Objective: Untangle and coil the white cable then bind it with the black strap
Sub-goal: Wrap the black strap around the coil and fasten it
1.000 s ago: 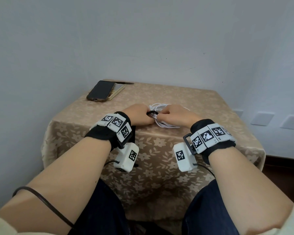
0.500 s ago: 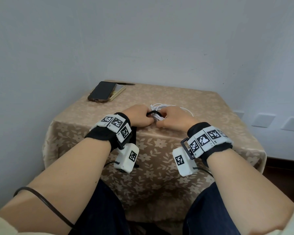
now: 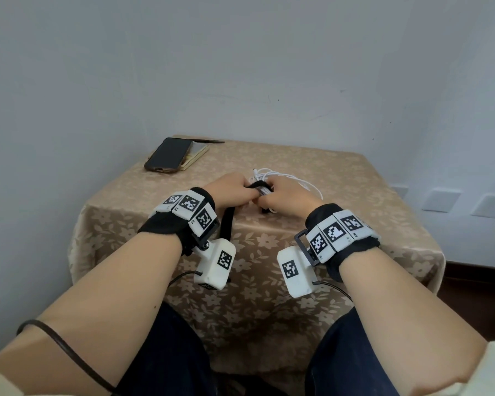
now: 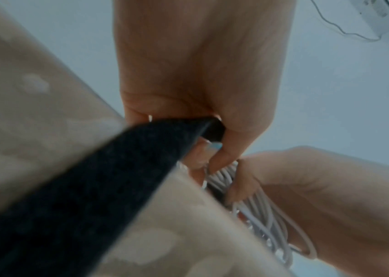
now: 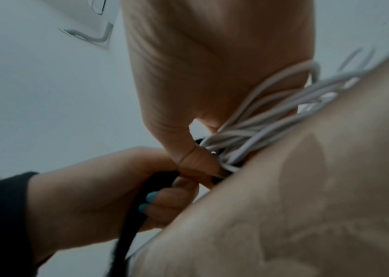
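The white cable (image 3: pixel 272 178) lies as a bundle of loops near the table's front edge, between both hands. My right hand (image 3: pixel 283 195) grips the bundle (image 5: pixel 247 135), thumb and fingers curled round its strands. My left hand (image 3: pixel 229 190) pinches the black strap (image 3: pixel 259 184), which crosses over the bundle. The strap's long tail (image 3: pixel 226 224) hangs over the table's front edge below my left wrist. In the left wrist view the strap (image 4: pixel 108 178) runs from my curled left fingers (image 4: pixel 212 150), with the cable (image 4: pixel 259 215) beside them. How far the strap goes round the bundle is hidden by the hands.
A dark phone (image 3: pixel 169 154) lies on a notebook (image 3: pixel 196 155) with a pen at the back left of the table. The table (image 3: pixel 340 190) wears a beige flowered cloth and stands in a corner against grey walls. Wall sockets (image 3: pixel 440 200) sit low on the right.
Both hands have shifted slightly away from me with the bundle. The strap's tail now hangs in view below my left wrist. The cable loops have gathered tighter under my right hand.
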